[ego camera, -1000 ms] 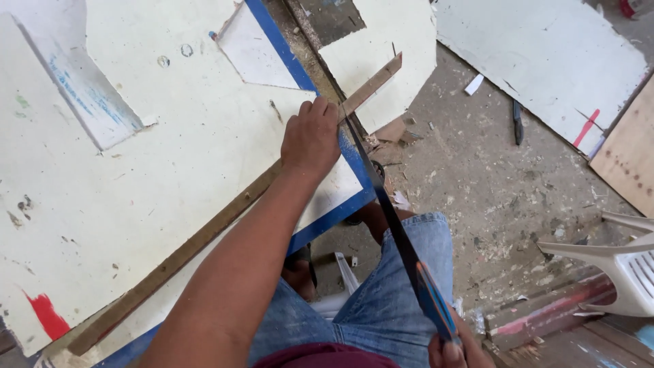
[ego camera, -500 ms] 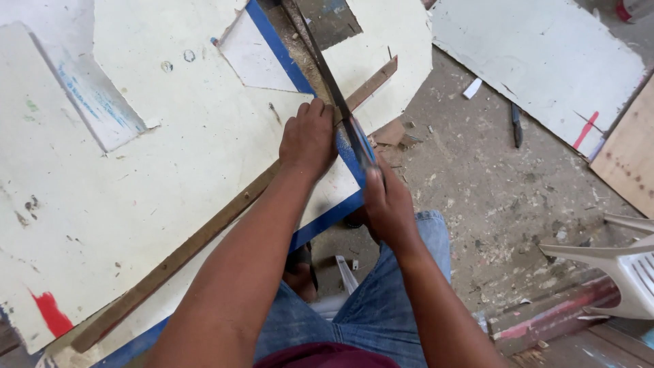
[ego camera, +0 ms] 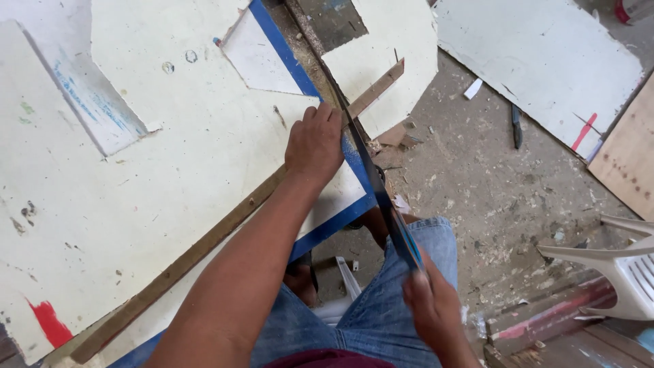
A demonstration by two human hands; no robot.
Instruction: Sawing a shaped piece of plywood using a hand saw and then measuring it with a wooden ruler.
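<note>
My left hand point(ego camera: 315, 144) presses palm-down on a long wooden strip point(ego camera: 204, 238) that lies diagonally across a large cream-painted board point(ego camera: 157, 177) with a blue border. My right hand point(ego camera: 430, 307) grips the blue handle of a hand saw point(ego camera: 371, 180). The saw's dark blade runs up along the board's right edge, just right of my left fingers, and crosses the wooden strip near its far end. My jeans-clad knees show below the board.
Other cream board offcuts point(ego camera: 545, 61) lie on the dusty concrete floor point(ego camera: 477, 197) to the right, with sawdust and wood chips. A dark tool point(ego camera: 516, 126) rests on the floor. A white plastic chair point(ego camera: 613, 266) stands at right, a plywood sheet point(ego camera: 630, 163) beyond it.
My right hand has pulled the saw back toward me after pushing it forward half a second ago. My left hand stays pressed on the strip.
</note>
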